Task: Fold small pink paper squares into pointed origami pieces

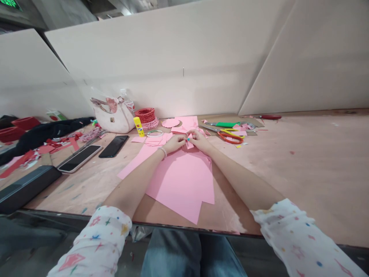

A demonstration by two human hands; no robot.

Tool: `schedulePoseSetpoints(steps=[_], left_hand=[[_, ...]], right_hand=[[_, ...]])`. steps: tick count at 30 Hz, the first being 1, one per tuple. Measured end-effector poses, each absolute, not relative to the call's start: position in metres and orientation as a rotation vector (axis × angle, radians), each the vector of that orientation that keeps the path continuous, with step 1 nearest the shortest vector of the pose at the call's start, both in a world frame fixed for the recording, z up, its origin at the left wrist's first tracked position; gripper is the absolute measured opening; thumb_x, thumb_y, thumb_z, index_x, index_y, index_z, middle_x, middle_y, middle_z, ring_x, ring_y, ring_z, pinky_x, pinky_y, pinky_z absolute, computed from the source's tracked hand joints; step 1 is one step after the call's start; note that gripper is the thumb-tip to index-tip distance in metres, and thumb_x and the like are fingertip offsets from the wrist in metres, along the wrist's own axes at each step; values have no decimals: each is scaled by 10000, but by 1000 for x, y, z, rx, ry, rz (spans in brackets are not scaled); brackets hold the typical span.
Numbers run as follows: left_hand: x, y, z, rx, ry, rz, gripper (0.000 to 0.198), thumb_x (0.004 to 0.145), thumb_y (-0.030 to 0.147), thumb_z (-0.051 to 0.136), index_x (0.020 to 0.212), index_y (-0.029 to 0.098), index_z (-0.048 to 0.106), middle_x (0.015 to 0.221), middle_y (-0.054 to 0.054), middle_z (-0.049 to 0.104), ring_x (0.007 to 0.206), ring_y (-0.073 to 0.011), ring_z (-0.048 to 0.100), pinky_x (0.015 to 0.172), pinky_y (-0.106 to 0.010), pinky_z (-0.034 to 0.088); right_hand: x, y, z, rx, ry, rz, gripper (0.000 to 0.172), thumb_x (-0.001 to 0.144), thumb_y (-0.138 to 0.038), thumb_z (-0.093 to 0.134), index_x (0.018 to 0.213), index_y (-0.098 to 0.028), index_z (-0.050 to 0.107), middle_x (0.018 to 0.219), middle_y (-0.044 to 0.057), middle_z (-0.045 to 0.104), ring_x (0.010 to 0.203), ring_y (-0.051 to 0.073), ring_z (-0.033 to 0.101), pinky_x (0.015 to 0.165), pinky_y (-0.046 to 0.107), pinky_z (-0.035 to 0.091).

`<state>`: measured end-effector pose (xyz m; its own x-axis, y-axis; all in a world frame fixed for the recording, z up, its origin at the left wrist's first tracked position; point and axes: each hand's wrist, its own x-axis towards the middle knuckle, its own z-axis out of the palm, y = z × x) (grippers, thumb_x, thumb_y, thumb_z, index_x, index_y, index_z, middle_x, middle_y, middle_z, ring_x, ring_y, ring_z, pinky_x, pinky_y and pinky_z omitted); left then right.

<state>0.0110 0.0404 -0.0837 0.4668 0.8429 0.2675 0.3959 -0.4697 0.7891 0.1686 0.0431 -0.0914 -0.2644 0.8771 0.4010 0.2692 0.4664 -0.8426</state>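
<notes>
The left hand (174,143) and right hand (200,141) pinch a small pink paper piece (189,144) between their fingertips at frame centre, above a large pink paper sheet (180,184) on the desk (288,173). The piece's long axis runs roughly toward the person, and it lies between both grips, neither clearly nearer.

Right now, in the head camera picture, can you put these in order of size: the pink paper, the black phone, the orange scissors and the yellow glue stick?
1. Pink paper sheet
2. Black phone and orange-handled scissors: they look about alike, so I can't rank them.
3. Yellow glue stick
</notes>
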Motion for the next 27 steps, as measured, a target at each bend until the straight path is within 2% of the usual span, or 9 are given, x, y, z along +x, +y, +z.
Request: schedulePoseSetpoints(steps=[7,14,20,27], left_hand=[[15,39,-83,2009,999,843,149,778,219,415,669,135,471,483,55,414,409,-54,404,421,-172,314],[20,37,-82,1969,977,801,187,788,251,421,633,146,426,491,50,427,396,-44,390,408,-163,308],[19,39,-84,1982,976,788,231,784,295,428,607,146,427,499,43,443,411,-53,421,422,-172,329],[21,37,-81,1986,979,792,237,786,286,416,592,151,400,511,47,437,424,-45,410,431,-165,329]], right_hand=[[170,47,-93,-926,-1775,859,272,694,-185,474,964,-181,504,568,-67,290,497,95,281,466,223,217],[170,53,-96,-883,-1674,891,266,685,-190,455,940,-184,529,687,-30,449,600,110,397,578,239,331],[170,49,-93,-918,-1669,919,279,677,-162,443,945,-177,522,643,-35,464,581,109,427,577,236,355],[168,46,-90,-896,-1648,867,316,693,-161,393,976,-189,530,815,6,527,700,128,457,665,254,382]])
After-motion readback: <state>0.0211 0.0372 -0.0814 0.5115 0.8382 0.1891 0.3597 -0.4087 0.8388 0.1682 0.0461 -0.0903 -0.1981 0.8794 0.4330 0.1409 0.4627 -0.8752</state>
